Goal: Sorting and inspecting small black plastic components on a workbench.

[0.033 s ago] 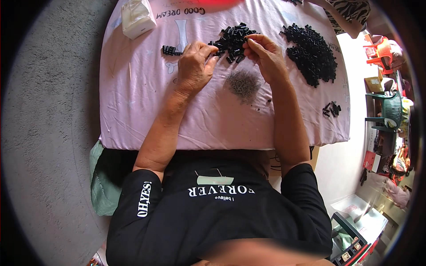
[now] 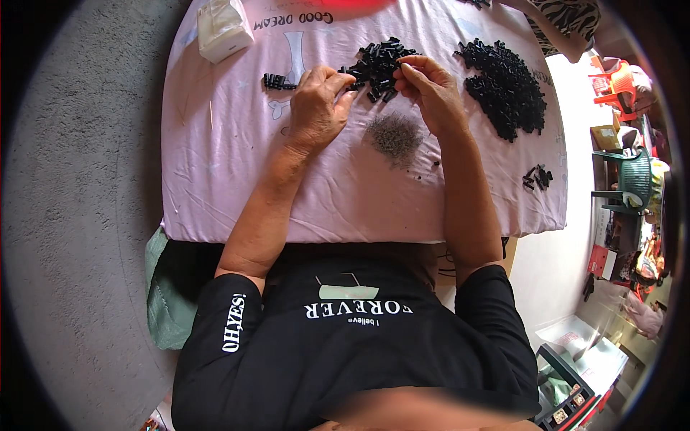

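Note:
My left hand (image 2: 316, 111) is closed over the pink cloth, left of a pile of small black tube-like pieces (image 2: 381, 61). Its fingers are curled and hide whatever they may hold. At the pile's right edge, my right hand (image 2: 435, 93) pinches a small black piece between thumb and forefinger. Just beyond my left hand's knuckles, several black pieces (image 2: 274, 82) lie side by side in a short row. Between my forearms sits a loose heap of tiny thin grey metal bits (image 2: 395, 140), with a few dark specks beside it.
A larger pile of black pieces (image 2: 503, 86) lies on the right, with a small cluster (image 2: 537, 177) nearer me. A white tissue pack (image 2: 224, 30) stands far left on the pink tablecloth (image 2: 345, 208). Another person's arm (image 2: 550, 32) reaches in at the far right. Beyond is a green chair (image 2: 632, 179).

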{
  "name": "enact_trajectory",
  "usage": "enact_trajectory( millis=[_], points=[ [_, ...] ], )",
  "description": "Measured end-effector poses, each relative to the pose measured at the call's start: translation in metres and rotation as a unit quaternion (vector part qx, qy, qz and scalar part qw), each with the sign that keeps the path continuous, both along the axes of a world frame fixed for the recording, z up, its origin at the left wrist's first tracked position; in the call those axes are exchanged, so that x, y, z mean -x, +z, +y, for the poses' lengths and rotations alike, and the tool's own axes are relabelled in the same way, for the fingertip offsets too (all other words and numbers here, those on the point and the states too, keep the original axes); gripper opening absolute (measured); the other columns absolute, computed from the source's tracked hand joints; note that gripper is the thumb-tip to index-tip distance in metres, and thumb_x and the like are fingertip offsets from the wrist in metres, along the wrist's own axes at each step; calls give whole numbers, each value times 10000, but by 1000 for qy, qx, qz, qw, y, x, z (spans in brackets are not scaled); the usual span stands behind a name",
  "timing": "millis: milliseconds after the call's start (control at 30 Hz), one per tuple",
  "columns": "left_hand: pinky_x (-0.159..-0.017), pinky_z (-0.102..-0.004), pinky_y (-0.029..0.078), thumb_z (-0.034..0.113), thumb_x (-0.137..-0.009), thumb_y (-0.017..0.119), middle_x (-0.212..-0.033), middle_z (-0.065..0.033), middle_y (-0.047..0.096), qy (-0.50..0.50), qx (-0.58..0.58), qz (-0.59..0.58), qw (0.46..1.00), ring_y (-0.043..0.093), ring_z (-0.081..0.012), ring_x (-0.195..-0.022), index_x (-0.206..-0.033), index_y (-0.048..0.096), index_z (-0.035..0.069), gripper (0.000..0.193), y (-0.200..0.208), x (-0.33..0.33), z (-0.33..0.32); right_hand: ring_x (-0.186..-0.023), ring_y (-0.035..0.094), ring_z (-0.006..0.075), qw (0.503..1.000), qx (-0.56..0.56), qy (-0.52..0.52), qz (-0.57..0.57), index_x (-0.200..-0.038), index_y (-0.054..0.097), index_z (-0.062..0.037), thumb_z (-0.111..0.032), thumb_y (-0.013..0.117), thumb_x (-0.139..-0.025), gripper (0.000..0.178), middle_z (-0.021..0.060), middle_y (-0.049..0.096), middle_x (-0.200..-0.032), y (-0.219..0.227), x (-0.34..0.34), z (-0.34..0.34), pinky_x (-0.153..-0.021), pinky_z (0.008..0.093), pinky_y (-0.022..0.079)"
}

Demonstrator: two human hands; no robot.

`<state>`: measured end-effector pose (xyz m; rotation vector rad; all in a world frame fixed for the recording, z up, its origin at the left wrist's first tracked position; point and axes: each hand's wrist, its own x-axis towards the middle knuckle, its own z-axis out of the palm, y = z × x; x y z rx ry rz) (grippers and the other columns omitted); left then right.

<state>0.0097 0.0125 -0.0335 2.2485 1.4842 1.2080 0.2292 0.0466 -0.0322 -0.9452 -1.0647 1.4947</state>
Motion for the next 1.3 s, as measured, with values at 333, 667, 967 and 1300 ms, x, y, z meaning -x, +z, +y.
enact_trajectory(
  millis=[333, 667, 967, 1300],
  points=[
    [-904, -397, 423, 162, -732, 783, -980, -45, 609, 9, -25, 70, 997, 579, -240, -977, -926, 722, 117, 208, -2, -7, -4, -781, 675, 125, 1000, -1, 16, -13, -1089, 647, -36, -145, 626, -971, 162, 67, 701, -936, -1, 3, -2, -717, 255, 557],
    [-940, -417, 360, 183, -745, 774, -1014, -30, 597, -11, -21, 79, 997, 553, -224, -1028, -923, 714, 121, 197, 3, -10, -8, -779, 672, 127, 999, -6, 35, -38, -1075, 648, -25, -149, 632, -969, 164, 64, 696, -912, 6, 6, -6, -718, 254, 558],
    [-939, -420, 355, 129, -775, 740, -1023, -37, 589, -22, -16, 109, 994, 550, -241, -1044, -889, 673, 112, 134, 4, -15, -13, -790, 671, 126, 998, 14, 61, -33, -1098, 656, -28, -139, 619, -978, 168, 64, 692, -918, 6, 6, -7, -730, 252, 560],
    [-695, -343, 512, 15, -870, 663, -922, -105, 644, -4, 30, -62, 998, 651, -250, -795, -991, 637, 30, 125, 2, 1, -2, -800, 670, 119, 996, 10, 87, -33, -1102, 665, -40, -133, 620, -976, 163, 58, 691, -922, 6, 6, -7, -744, 253, 560]
  ],
)
